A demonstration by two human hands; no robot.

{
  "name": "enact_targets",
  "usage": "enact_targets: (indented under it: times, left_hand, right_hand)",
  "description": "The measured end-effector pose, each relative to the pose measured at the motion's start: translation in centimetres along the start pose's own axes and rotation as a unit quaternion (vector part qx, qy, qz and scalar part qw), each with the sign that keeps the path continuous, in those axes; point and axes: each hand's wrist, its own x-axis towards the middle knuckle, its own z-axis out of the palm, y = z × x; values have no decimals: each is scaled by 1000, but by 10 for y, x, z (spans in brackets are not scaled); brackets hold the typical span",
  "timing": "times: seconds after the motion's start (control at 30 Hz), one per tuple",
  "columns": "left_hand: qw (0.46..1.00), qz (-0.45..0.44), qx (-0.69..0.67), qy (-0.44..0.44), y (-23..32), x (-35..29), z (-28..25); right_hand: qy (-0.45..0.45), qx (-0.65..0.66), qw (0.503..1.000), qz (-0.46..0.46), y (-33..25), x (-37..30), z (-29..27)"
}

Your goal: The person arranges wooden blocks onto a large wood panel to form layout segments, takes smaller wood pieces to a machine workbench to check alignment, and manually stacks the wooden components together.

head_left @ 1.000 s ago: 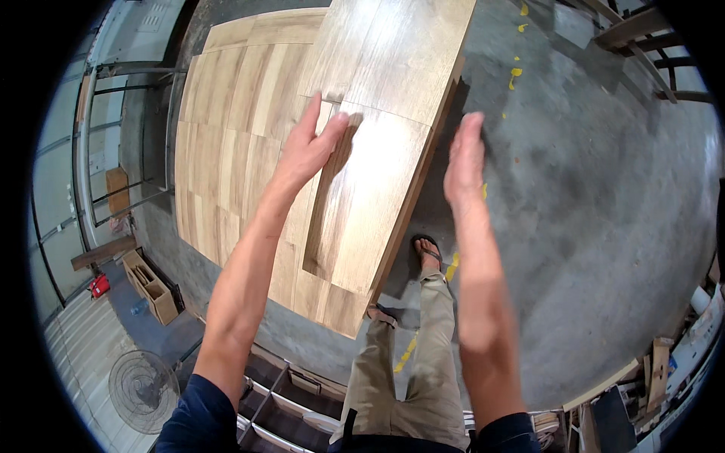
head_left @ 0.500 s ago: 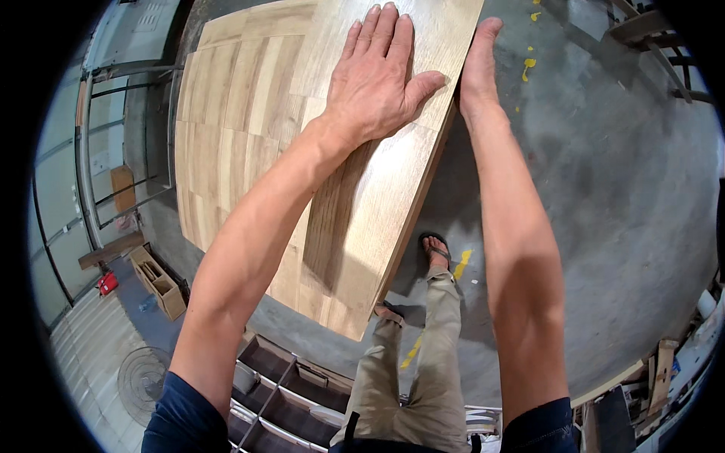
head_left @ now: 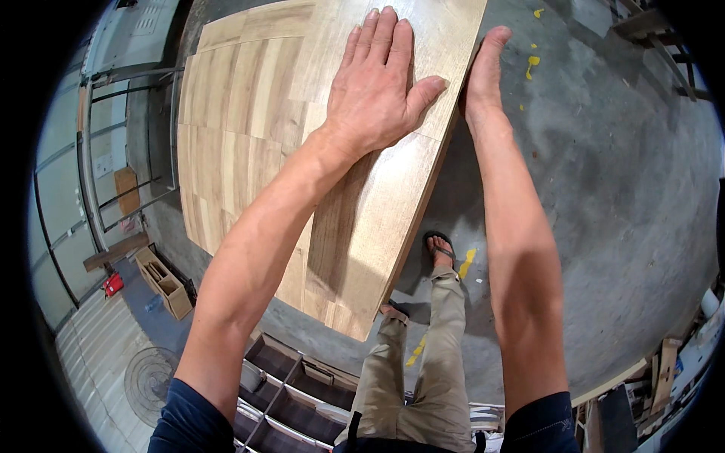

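Both hands steady the wooden panel (head_left: 377, 226) standing over the concrete floor (head_left: 604, 226): your left hand (head_left: 377, 90) lies flat and open on it, right hand (head_left: 483, 75) grasps its edge (fingers hidden); next, keep it balanced

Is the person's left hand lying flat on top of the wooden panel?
Yes, the left hand lies palm down, fingers spread, on the wooden panel.

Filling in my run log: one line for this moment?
left hand: flat on wood panel | right hand: at panel's right edge | floor: concrete
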Motion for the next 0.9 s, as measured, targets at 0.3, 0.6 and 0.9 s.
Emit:
enact_targets:
  times: [0.3,0.6,0.9]
  left_hand:
    - [1000,-15,-26,7,-2,1,5]
    - [999,-21,-40,-2,-3,1,3]
    - [995,-49,-86,12,-2,5,-3]
  right_hand:
    - [64,-2,998,-24,-28,-36,21]
    - [50,-97,994,3,-32,-97,5]
    - [115,-93,982,115,25,-240,-49]
